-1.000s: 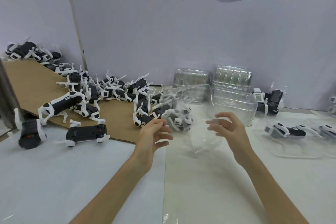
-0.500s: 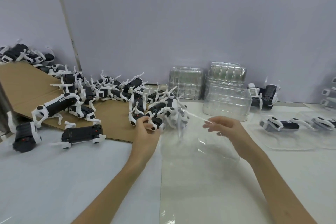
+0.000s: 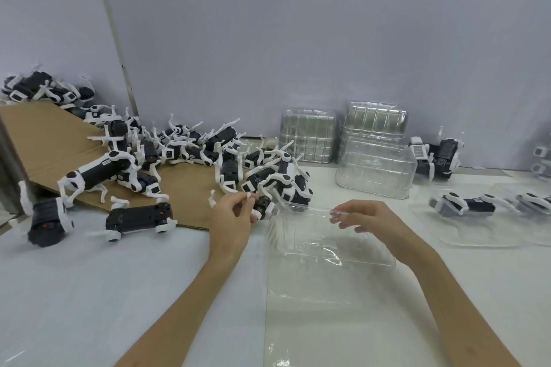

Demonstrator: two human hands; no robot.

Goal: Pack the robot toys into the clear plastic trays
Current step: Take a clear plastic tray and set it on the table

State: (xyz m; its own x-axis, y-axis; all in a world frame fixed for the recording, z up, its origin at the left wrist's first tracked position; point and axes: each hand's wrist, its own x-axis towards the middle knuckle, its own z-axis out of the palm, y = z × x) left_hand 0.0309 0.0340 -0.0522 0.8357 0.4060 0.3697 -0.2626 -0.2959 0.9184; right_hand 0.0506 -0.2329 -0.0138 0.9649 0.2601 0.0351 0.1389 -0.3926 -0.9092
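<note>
Risk: robot toy (image 3: pixel 264 205) has thin legs, looks tangled w/ pile (image 3: pixel 179 152) behind; pulling could drag neighbours off cardboard (image 3: pixel 44 140) or snag a leg. Flimsy clear tray (image 3: pixel 313 247) may buckle under one-edge hold.

L hand (image 3: pixel 232 213): fingers curled, pinching toy at pile's near edge, just left of tray.

R hand (image 3: pixel 369 219): thumb + fingers pinching tray's far rim; tray on table (image 3: pixel 89 292) betw. hands.

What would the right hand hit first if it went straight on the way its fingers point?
Probably the robot toy that the left hand grips, just across the clear tray whose rim the right hand pinches; depth is hard to judge.
</note>
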